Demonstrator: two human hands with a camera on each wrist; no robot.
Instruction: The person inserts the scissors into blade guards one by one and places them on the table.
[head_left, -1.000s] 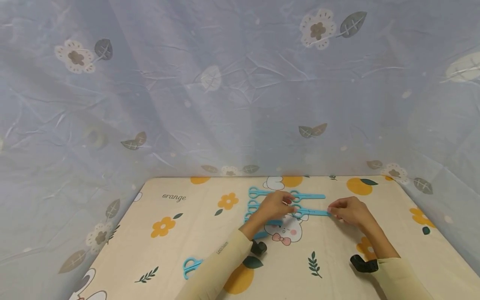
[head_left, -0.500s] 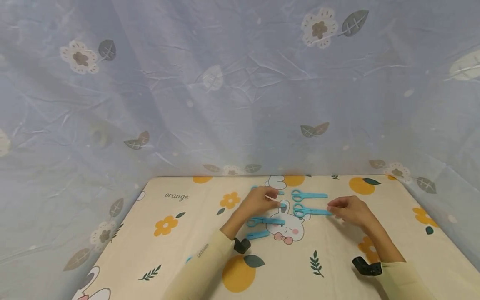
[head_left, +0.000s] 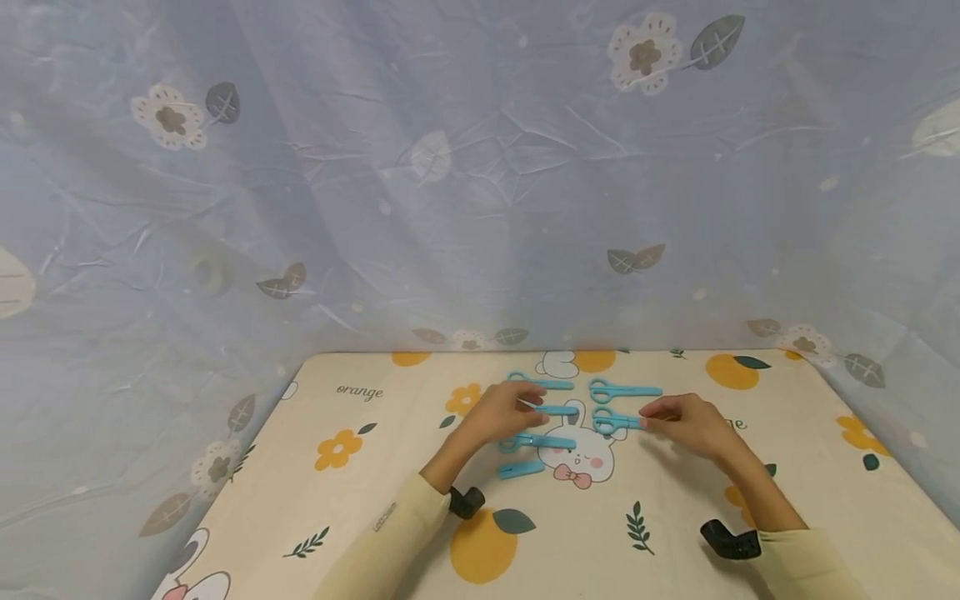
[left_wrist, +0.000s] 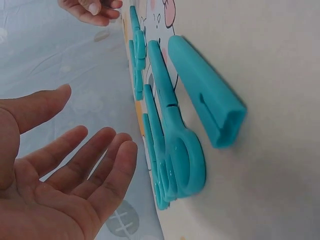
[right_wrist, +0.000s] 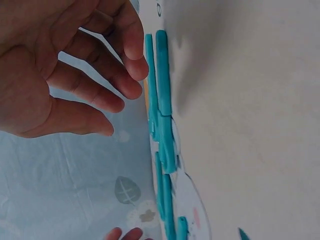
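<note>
Turquoise scissors with covered blades lie in two columns on the cloth. The right column has a back pair of scissors (head_left: pixel 626 391) and a front pair of scissors (head_left: pixel 617 420). My right hand (head_left: pixel 693 423) hovers by the front pair's tip; its fingers look loosely bent and hold nothing in the right wrist view. Over the left column is my left hand (head_left: pixel 498 412), thumb and fingers apart, partly hiding handles there. Below it lie the third pair of scissors (left_wrist: pixel 185 155) and a loose blade cover (left_wrist: pixel 207 92) with an open end.
A patterned cream cloth (head_left: pixel 570 542) covers the table. Behind it hangs a grey-blue floral curtain (head_left: pixel 480 250), which also closes off both sides. A black wrist camera (head_left: pixel 467 502) sticks out from the left sleeve, another wrist camera (head_left: pixel 729 542) from the right.
My left hand has let go of the right column's front scissors and drawn back left. My right hand has slid slightly left along them. The scissors at front left are now hidden by my left sleeve.
</note>
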